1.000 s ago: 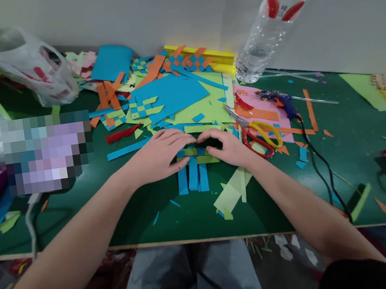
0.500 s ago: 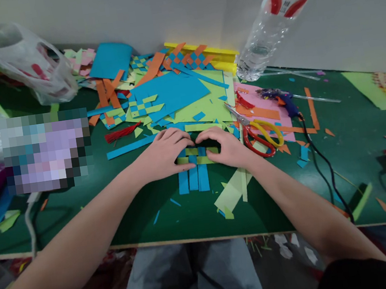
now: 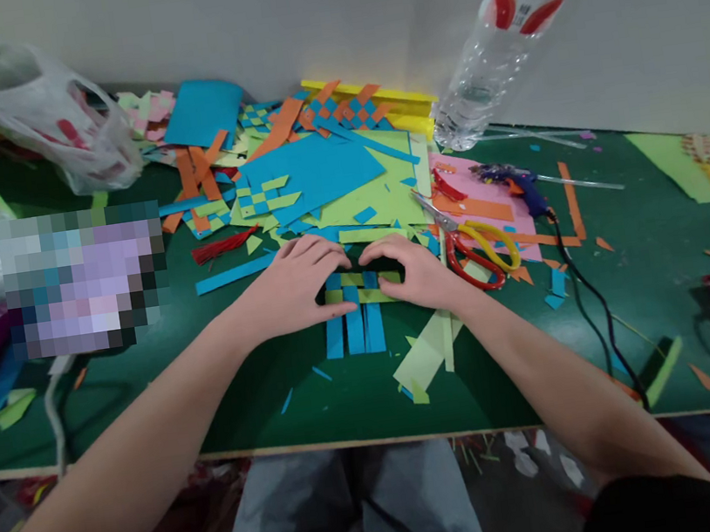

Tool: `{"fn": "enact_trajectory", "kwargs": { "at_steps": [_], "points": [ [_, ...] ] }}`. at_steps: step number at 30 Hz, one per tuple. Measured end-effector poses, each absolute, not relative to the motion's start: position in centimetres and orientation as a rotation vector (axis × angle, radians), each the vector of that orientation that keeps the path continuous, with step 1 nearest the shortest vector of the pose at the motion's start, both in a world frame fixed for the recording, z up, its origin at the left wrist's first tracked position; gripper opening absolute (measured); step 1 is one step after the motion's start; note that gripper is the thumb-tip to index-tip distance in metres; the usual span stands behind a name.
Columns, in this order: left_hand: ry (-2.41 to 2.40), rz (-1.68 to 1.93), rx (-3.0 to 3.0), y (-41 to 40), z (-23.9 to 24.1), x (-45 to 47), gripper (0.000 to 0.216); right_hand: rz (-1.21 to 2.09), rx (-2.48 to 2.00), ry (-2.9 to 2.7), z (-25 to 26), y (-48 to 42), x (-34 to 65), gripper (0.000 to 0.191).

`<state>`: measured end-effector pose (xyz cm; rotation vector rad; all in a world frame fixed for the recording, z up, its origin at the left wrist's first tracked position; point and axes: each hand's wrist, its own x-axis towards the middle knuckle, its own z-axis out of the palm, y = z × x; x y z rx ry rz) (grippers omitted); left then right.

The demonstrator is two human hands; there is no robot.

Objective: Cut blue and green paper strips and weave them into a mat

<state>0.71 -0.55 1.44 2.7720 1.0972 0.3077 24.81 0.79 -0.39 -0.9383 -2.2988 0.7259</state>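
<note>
A small weave of blue and light green paper strips (image 3: pixel 355 329) lies on the green tabletop, its blue ends pointing towards me. My left hand (image 3: pixel 288 284) curls round its left side, thumb at the near edge and fingers at the far edge. On the other side, my right hand (image 3: pixel 419 273) is bent round the right part, with its thumb by the green strip ends. The far edge of the weave is partly hidden under my fingers. Scissors with red and yellow handles (image 3: pixel 476 253) lie right of my right hand.
Blue paper sheets (image 3: pixel 316 175), finished woven pieces (image 3: pixel 262 195) and a red tassel (image 3: pixel 226 244) lie beyond my hands. A glue gun (image 3: pixel 526 189) with a black cord is at right. A plastic bottle (image 3: pixel 479 72) leans by the wall; a pixelated phone (image 3: pixel 93 285) lies left.
My left hand has shifted slightly left, and the leftmost blue strip now slants a little more outward. My right hand stays nearly in place.
</note>
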Motion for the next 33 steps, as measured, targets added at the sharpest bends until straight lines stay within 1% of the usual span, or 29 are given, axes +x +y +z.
{"fn": "enact_trajectory", "kwargs": {
  "at_steps": [5, 9, 13, 18, 20, 23, 24, 27, 33],
  "points": [
    [1.019, 0.334, 2.804, -0.5, 1.2, 1.5, 0.043, 0.734, -0.934, -2.287, -0.5, 1.0, 24.8, 0.031],
    [0.948, 0.297, 2.81, -0.5, 1.0, 1.7, 0.044, 0.877, -0.977, -2.202, 0.0, 1.1, 25.2, 0.031],
    [0.923, 0.283, 2.839, -0.6, 0.9, 1.7, 0.048, 1.017, -0.949, -2.243, 0.8, 1.2, 25.8, 0.038],
    [0.927, 0.305, 2.867, -0.7, 0.8, 1.7, 0.052, 1.028, -0.885, -2.314, 1.2, 1.3, 26.1, 0.048],
    [0.938, 0.3, 2.863, -0.6, 0.8, 1.7, 0.052, 1.042, -0.87, -2.325, 1.1, 1.4, 26.2, 0.041],
    [0.952, 0.284, 2.857, -0.6, 0.8, 1.8, 0.051, 1.04, -0.865, -2.325, 1.0, 1.4, 26.2, 0.018],
    [0.957, 0.285, 2.856, -0.6, 0.8, 1.9, 0.052, 1.042, -0.87, -2.318, 1.0, 1.5, 26.2, 0.014],
    [0.976, 0.324, 2.855, -0.7, 0.7, 2.2, 0.055, 1.063, -0.862, -2.3, 0.9, 1.7, 26.3, 0.017],
    [1.072, 0.449, 2.765, -1.1, 0.6, 2.8, 0.055, 1.184, -0.842, -2.288, 1.1, 2.2, 26.7, 0.029]
  ]
}}
